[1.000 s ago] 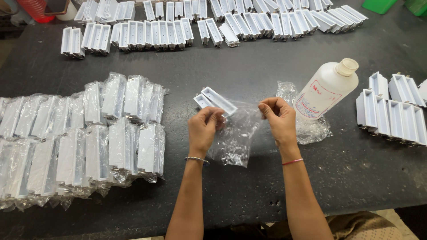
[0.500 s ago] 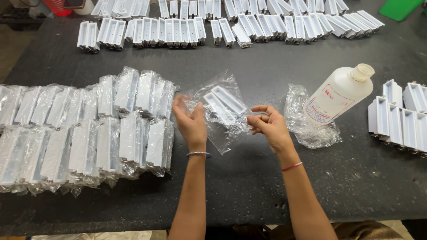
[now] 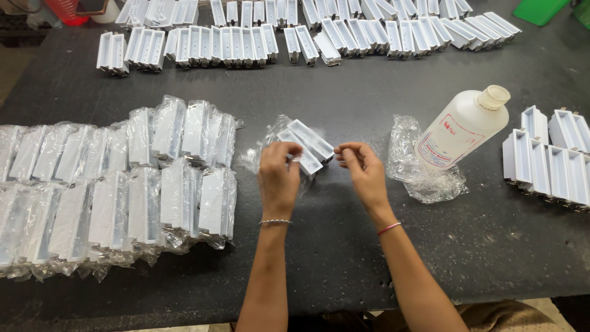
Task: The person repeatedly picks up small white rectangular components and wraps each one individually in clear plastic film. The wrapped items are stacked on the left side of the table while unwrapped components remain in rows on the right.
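Observation:
A white plastic channel-shaped part [image 3: 305,142] lies on the dark table inside a clear plastic bag [image 3: 265,142]. My left hand [image 3: 278,177] rests over the near end of the bagged part, fingers curled on the bag. My right hand [image 3: 362,170] pinches the bag's open edge at the part's right end. Both wrists wear thin bracelets.
Rows of bagged white parts [image 3: 117,184] fill the left of the table [image 3: 344,270]. Unbagged white parts line the far edge [image 3: 307,31] and stand at the right [image 3: 550,160]. A white plastic bottle [image 3: 462,127] lies on a heap of empty bags [image 3: 424,178].
The white part went from lying bare on the table into the clear bag. My hands moved from holding the empty bag open to closing it around the part.

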The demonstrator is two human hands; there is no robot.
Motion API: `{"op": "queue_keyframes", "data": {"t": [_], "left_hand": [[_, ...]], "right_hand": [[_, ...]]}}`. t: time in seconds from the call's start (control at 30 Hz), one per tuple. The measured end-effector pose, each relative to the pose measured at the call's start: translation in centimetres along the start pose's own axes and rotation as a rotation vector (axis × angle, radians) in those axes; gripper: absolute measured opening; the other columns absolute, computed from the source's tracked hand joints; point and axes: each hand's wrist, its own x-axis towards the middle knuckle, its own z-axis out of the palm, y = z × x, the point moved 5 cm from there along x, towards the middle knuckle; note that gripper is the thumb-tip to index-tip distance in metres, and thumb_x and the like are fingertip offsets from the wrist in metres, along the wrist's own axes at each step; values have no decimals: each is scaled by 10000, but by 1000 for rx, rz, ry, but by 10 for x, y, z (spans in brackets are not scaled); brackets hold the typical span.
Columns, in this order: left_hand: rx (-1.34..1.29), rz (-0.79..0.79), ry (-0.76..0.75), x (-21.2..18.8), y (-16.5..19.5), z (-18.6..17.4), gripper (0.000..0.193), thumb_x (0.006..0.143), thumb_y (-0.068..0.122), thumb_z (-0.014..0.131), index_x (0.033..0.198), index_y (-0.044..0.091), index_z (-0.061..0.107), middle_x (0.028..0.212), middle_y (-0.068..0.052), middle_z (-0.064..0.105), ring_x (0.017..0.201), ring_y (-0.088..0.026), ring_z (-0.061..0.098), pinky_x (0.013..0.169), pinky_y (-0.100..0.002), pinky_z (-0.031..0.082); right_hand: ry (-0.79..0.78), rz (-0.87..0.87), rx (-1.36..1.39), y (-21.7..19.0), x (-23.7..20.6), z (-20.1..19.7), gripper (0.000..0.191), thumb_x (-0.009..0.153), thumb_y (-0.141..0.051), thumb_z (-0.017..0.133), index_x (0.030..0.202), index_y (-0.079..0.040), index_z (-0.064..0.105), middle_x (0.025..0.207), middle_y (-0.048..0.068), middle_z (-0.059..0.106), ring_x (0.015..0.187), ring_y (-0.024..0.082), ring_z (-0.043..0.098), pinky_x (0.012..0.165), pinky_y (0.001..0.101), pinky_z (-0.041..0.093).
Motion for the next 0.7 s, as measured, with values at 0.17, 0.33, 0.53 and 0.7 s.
{"op": "queue_keyframes", "data": {"t": [0.17, 0.33, 0.53, 0.7], "left_hand": [[3, -113, 89, -5, -13, -8, 108, 893, -15, 715, 970, 47, 672, 962, -60, 692, 850, -183, 672, 698, -314, 570], [82, -60, 193, -6, -15, -10, 124, 851, -54, 685, 890, 41, 616, 1073, -7, 746, 954, -178, 674, 771, -307, 576], [169, 63, 291, -6, -11, -19, 453, 871, -92, 650, 1242, 162, 708, 1295, 31, 695, 873, -151, 567, 842, -270, 536], [194, 129, 238, -3, -3, -20, 596, 857, -111, 639, 1396, 144, 634, 1420, 63, 635, 812, -149, 477, 920, -253, 473]], "right_hand": [[-109, -438, -539, -34, -21, 33, 239, 877, -211, 752, 1080, -88, 733, 1147, 64, 677, 1091, 271, 602, 950, 406, 512], [-185, -403, -756, -34, -27, 50, 268, 776, -228, 824, 982, -85, 730, 1179, 91, 564, 1128, 299, 504, 939, 404, 493], [-265, -411, -712, -42, -35, 56, 205, 742, -119, 762, 875, -28, 636, 1237, 97, 561, 1186, 303, 515, 947, 402, 521], [-294, -363, -717, -37, -43, 64, 285, 785, -182, 772, 912, -3, 589, 1229, 157, 573, 1087, 351, 604, 838, 450, 540]]}}
